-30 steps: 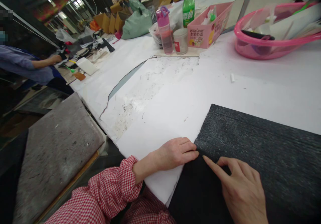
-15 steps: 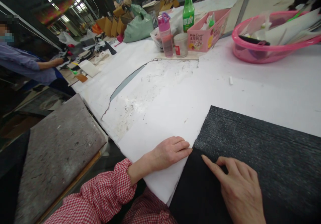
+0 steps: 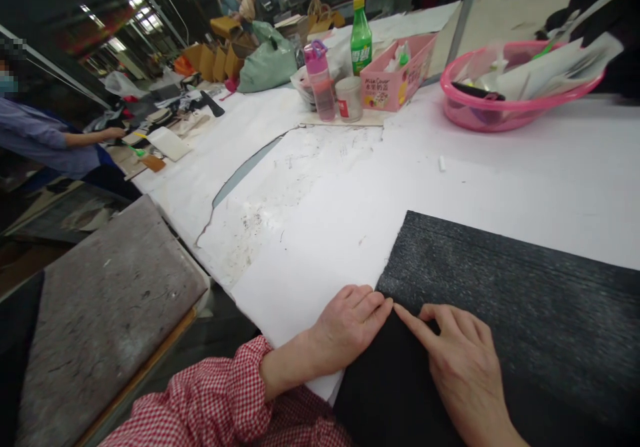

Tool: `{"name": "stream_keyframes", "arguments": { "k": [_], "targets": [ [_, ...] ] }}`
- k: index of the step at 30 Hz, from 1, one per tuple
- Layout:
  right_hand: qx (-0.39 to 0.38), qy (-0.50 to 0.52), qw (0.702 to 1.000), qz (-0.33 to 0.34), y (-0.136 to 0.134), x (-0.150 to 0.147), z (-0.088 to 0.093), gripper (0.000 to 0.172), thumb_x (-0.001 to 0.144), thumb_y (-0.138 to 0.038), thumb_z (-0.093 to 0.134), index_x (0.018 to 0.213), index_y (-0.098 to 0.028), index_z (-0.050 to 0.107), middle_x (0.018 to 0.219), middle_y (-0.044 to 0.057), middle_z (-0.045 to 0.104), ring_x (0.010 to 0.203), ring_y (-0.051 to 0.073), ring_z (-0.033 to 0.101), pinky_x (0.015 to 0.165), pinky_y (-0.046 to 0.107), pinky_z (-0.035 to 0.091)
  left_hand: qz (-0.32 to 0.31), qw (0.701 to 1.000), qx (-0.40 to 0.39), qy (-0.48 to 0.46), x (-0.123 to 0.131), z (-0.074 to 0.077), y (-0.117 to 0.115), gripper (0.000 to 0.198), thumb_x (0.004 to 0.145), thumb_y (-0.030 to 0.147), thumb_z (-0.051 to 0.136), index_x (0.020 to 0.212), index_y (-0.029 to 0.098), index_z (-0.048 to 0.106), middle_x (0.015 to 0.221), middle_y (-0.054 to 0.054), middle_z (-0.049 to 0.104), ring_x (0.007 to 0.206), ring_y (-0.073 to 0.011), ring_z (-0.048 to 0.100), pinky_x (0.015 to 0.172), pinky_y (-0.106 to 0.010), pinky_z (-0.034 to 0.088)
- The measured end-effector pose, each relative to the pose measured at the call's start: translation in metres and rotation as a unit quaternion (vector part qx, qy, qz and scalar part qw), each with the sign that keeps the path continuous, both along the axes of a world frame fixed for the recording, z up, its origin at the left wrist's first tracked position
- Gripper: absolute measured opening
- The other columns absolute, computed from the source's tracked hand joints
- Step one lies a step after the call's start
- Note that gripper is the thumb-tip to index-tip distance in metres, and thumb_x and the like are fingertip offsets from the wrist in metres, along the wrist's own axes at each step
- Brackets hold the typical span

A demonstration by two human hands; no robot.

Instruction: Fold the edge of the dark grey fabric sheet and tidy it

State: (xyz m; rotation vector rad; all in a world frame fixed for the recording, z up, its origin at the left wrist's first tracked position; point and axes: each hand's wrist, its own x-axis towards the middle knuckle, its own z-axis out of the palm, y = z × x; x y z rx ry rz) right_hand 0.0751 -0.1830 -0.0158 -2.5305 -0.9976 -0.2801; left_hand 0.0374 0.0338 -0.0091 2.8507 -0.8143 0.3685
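A large dark sheet of material (image 3: 540,300), maybe fabric, lies on the white tabletop; its far part is speckled grey, and its near part (image 3: 385,380) is plain black. At its left edge, my left hand (image 3: 350,323) is closed with fingers together, and the fingertips are on the edge; how much they pinch is partly hidden. Just to the right, my right hand (image 3: 460,360) rests on the black part. One digit is stretched towards the left fingertips, almost touching them, while the other fingers are bent and stand apart from it.
A pink basin (image 3: 480,121) with papers and tools stands at the far right. Beside it are a pink box (image 3: 383,90), a green bottle (image 3: 361,40), a purple-lidded bottle (image 3: 320,83) and a jar (image 3: 349,100). A worn board (image 3: 115,287) lies lower left; a person (image 3: 45,130) works beyond.
My left hand has shifted slightly right and down onto the sheet's edge. My right hand has come left, so the fingertips are closer together. The whole view has shifted slightly.
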Motion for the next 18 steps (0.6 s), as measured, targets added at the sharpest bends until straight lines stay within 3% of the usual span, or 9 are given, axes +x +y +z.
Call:
{"name": "stream_keyframes", "arguments": {
  "k": [4,9,18],
  "targets": [
    [-0.005,0.016,1.0,0.002,-0.015,0.004,0.005,0.039,0.095,-0.012,0.043,0.122,-0.032,0.064,0.093,0.003,0.058,0.092,0.021,0.051,0.086,0.038,0.037,-0.009,1.0,-0.004,0.006,0.0,-0.001,0.005,0.033,0.099,0.018,0.042,0.13,0.011,0.053,0.11,-0.012,0.062,0.106,-0.0211,0.057,0.089,-0.037,0.051],
    [-0.016,-0.008,0.998,0.053,-0.038,0.011,0.004,0.035,0.099,-0.019,0.041,0.125,-0.03,0.061,0.094,0.003,0.057,0.089,0.019,0.05,0.081,0.035,0.038,-0.012,1.0,-0.011,0.023,-0.001,0.0,0.006,0.036,0.099,0.017,0.041,0.133,0.014,0.051,0.113,-0.011,0.061,0.108,-0.0221,0.055,0.09,-0.038,0.048],
    [-0.006,0.0,0.999,0.04,-0.039,0.01,0.003,0.033,0.099,-0.018,0.042,0.123,-0.029,0.062,0.095,0.004,0.058,0.091,0.019,0.051,0.082,0.035,0.038,-0.012,0.999,-0.017,0.039,-0.001,-0.003,0.006,0.039,0.099,0.018,0.044,0.137,0.018,0.048,0.115,-0.009,0.059,0.109,-0.0214,0.053,0.093,-0.037,0.045]
  ]
}}
